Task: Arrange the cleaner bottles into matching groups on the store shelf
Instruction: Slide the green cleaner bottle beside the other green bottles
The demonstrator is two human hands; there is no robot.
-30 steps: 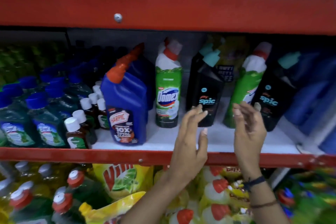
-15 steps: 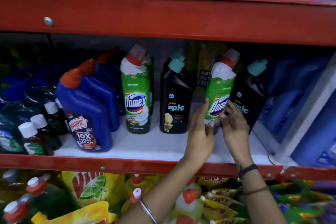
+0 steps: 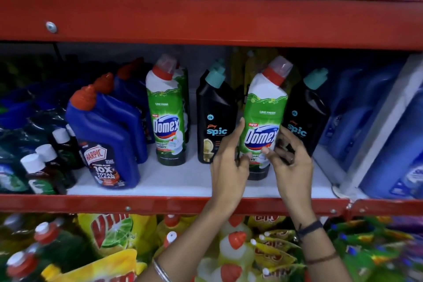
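On the shelf (image 3: 183, 181) the Harpic bottles (image 3: 107, 139) stand at the left, a Domex bottle (image 3: 168, 119) to their right, then a Spic bottle (image 3: 215, 119). Right of that, my left hand (image 3: 229, 167) and right hand (image 3: 290, 162) flank a second Domex bottle (image 3: 263, 121), tilted, with another Spic bottle (image 3: 309, 117) just behind and right of it
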